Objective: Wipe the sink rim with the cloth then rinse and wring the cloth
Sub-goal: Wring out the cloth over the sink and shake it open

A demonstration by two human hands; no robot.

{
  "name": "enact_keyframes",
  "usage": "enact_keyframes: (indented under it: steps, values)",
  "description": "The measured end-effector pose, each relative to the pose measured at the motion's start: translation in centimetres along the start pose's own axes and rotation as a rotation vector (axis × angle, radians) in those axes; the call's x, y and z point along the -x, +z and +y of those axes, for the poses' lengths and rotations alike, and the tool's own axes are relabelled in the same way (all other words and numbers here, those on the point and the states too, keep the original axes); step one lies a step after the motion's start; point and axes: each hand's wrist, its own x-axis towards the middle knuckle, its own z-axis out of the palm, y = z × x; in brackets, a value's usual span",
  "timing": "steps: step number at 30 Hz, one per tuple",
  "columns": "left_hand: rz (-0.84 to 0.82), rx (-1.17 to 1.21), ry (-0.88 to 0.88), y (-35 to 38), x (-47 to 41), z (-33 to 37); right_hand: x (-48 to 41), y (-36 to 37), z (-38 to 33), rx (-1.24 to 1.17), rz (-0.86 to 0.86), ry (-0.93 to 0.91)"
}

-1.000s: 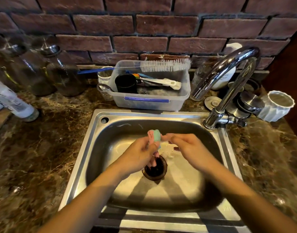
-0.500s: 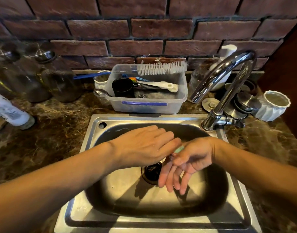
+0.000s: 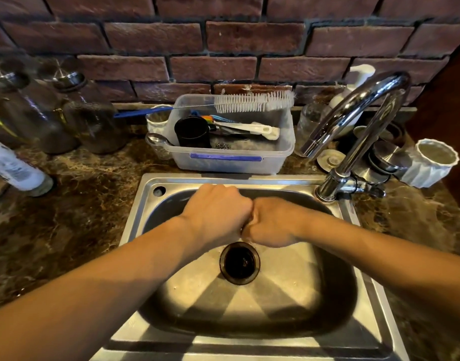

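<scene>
So both hands just clamped into fists, left hand (image 3: 218,213) butted against right hand (image 3: 273,221) over the drain (image 3: 239,263). Half a second ago the fingers were spread. Cloth's hidden inside, so I'd guess wringing's underway.

Both forearms are bare to the frame edge, no sleeves; left hand (image 3: 218,212) and right hand (image 3: 273,221) wear nothing.
</scene>
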Motion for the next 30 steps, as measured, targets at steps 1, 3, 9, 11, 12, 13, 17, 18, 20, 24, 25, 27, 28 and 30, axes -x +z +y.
enact_keyframes:
  steps: [1, 3, 9, 11, 12, 13, 17, 18, 20, 24, 25, 27, 28, 30]
  values:
    - [-0.019, 0.063, -0.071, -0.1, -0.3, 0.1, 0.0, -0.3, -0.2, 0.166, 0.08, -0.017]
    - [-0.115, 0.251, -0.205, -0.1, -0.7, 0.4, 0.3, -0.6, -0.3, 0.454, 0.19, -0.075]
    - [-0.388, 0.988, -0.454, 0.8, -2.3, 0.3, -1.1, -1.9, 1.3, 0.933, 0.396, -0.464]
    - [-0.484, 1.158, -0.524, 0.9, -2.5, 0.4, -2.2, -2.5, 2.2, 1.006, 0.487, -0.595]
    - [-0.512, 1.203, -0.537, 1.0, -2.6, 0.5, -2.6, -2.8, 2.5, 1.051, 0.518, -0.637]
    - [-0.539, 1.242, -0.546, 1.2, -2.6, 0.5, -2.9, -3.0, 2.8, 1.092, 0.53, -0.67]
    - [-0.677, 1.405, -0.539, 1.4, -2.6, 0.1, -3.2, -3.3, 3.3, 1.164, 0.588, -0.813]
    - [-0.709, 1.437, -0.533, 1.3, -2.5, 0.0, -3.2, -3.3, 3.4, 1.135, 0.607, -0.83]
    - [-0.749, 1.526, -0.52, 1.4, -2.2, -0.3, -3.3, -3.0, 3.7, 1.077, 0.656, -0.847]
    - [-0.828, 1.788, -0.452, 2.1, -1.3, -0.6, -3.6, -2.4, 4.1, 1.023, 0.724, -0.857]
    - [-0.843, 1.826, -0.436, 2.3, -1.1, -0.6, -3.5, -2.2, 4.2, 1.021, 0.737, -0.871]
    - [-0.878, 1.893, -0.421, 2.7, -0.9, -0.3, -3.4, -2.0, 4.5, 1.023, 0.753, -0.886]
    - [-0.887, 1.915, -0.416, 2.8, -0.9, -0.2, -3.3, -1.9, 4.6, 1.025, 0.768, -0.884]
    - [-0.897, 1.935, -0.416, 2.9, -0.8, 0.2, -2.9, -1.8, 4.8, 1.03, 0.787, -0.867]
